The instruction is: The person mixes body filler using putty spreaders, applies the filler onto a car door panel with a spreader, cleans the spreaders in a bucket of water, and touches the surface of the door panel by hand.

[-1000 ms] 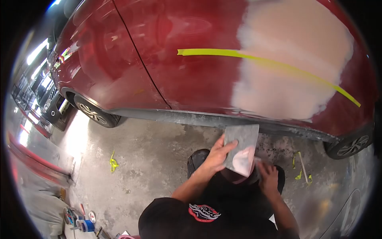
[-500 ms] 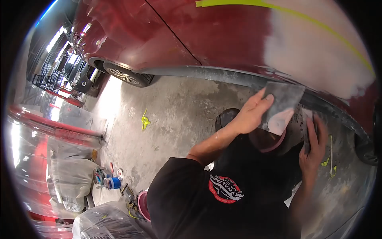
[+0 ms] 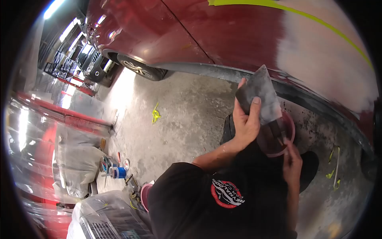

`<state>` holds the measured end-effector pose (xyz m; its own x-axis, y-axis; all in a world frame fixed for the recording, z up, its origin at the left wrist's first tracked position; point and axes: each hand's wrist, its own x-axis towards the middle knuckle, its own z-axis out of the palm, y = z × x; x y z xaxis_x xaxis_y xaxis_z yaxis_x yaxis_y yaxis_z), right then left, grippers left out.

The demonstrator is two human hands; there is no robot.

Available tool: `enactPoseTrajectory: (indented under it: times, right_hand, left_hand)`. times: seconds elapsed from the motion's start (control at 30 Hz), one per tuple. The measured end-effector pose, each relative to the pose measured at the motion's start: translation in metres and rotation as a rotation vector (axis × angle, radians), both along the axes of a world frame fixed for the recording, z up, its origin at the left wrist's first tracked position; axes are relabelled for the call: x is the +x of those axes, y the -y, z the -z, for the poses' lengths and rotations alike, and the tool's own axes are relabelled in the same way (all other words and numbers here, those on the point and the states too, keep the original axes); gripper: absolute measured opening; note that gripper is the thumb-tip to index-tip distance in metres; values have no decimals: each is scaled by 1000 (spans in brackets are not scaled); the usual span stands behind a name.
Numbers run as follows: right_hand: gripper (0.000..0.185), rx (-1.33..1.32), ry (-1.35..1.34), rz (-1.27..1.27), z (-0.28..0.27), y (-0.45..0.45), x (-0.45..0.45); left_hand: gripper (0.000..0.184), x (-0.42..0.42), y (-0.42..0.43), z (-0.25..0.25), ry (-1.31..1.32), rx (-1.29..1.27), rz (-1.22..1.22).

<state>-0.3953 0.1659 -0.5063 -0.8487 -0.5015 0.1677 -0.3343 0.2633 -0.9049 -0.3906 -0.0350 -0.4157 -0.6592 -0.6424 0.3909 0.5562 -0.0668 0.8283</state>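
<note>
My left hand [image 3: 247, 125] is closed on a flat grey rectangular plate [image 3: 260, 93], thumb on its face and fingers behind. Pale smears cover the plate, which is tilted with one corner up. Lower and to the right, my right hand [image 3: 293, 159] pinches a dark, flat, blade-like tool [image 3: 275, 130], its exact kind unclear. That tool is over the opening of a pinkish-red bucket [image 3: 293, 133], just under the plate's lower edge. The bucket stands between my knees, partly hidden by my hands.
A dark red car [image 3: 238, 32] with a pale filler-coloured patch [image 3: 314, 51] and yellow-green tape [image 3: 294, 8] spans the top. Crumpled tape [image 3: 156, 114] lies on the concrete floor [image 3: 191, 107]. Blue-labelled can [image 3: 118, 172] and plastic-covered items stand at left.
The plate has turned corner-up and shifted left, and its pinkish patch is no longer visible. My right hand has moved left and down to the bucket. The view has shifted slightly.
</note>
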Motion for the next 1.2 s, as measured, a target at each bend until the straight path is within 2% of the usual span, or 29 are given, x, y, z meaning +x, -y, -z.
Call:
enactPoseTrajectory:
  times: [0.03,0.07,0.1,0.13,0.17,0.23,0.27,0.3,0.4,0.47,0.57,0.67,0.7,0.77,0.8,0.83,0.9,0.93,0.97,1.03,1.07,1.1,1.13,1.17,1.2]
  right_hand:
    - [54,4,-2,-14,2,-5,-3]
    - [55,-77,-3,143,3,-10,-4]
    - [56,-164,0,306,0,-11,-3]
    - [54,-46,-132,248,-16,-12,0]
    - [54,-51,-128,242,-24,-7,7]
    - [50,-99,-534,-59,-36,5,20]
    - [46,-44,-516,-157,-30,9,27]
    - [46,59,-626,-166,-20,13,30]
    - [47,133,-616,-30,25,2,20]
    - [49,194,-601,-13,28,-12,11]
    - [59,298,-566,-7,35,-29,1]
    - [67,140,-351,115,7,-33,-8]
    - [67,123,-352,111,-4,-29,-9]
    - [65,147,-422,-140,-20,-25,-10]
    - [65,39,-401,-98,-10,-16,-7]
    - [65,22,-403,-103,1,-11,-6]
    - [65,-181,-330,-148,18,-11,-8]
    - [61,-172,-309,-200,15,-19,-11]
    - [61,-154,-309,-138,17,-28,-18]
    - [54,-216,-38,-342,32,-39,-19]
    - [46,-313,49,-267,49,-39,-17]
    - [46,-298,57,-206,56,-47,-23]
    - [43,-451,268,-5,62,-55,-27]
    - [39,-619,479,192,67,-57,-29]
    - [38,-611,682,283,80,-71,-38]
  left_hand:
    - [47,2,4,-2,3,-12,14]
    - [47,1,9,10,6,-11,1]
    - [44,0,18,33,185,105,143]
    - [41,0,19,40,366,224,284]
    - [37,1,14,48,541,412,334]
    - [36,2,2,67,646,573,420]
    - [36,3,-4,73,622,586,464]
    - [35,4,-7,73,602,599,508]
    - [35,7,-5,56,580,472,550]
    - [37,9,0,42,558,398,596]
    - [33,9,4,15,578,499,533]
    - [34,11,3,32,498,-311,374]
    - [34,12,-6,36,501,-325,364]
    - [38,20,-27,41,685,-642,295]
    - [40,22,-48,-2,774,-617,340]
    - [40,20,-52,-2,779,-628,325]
    - [38,12,-63,2,618,-629,144]
    - [32,5,-59,18,665,-576,46]
    - [27,-1,-51,34,687,-646,-93]
    - [24,-13,-52,13,519,-308,-24]
    - [22,-19,-48,11,430,-225,9]
    - [23,-26,-49,6,488,-215,56]
    - [23,-30,-40,13,584,-372,130]
    - [23,-33,-35,32,596,-389,166]
    - [24,-32,-29,49,754,-477,263]
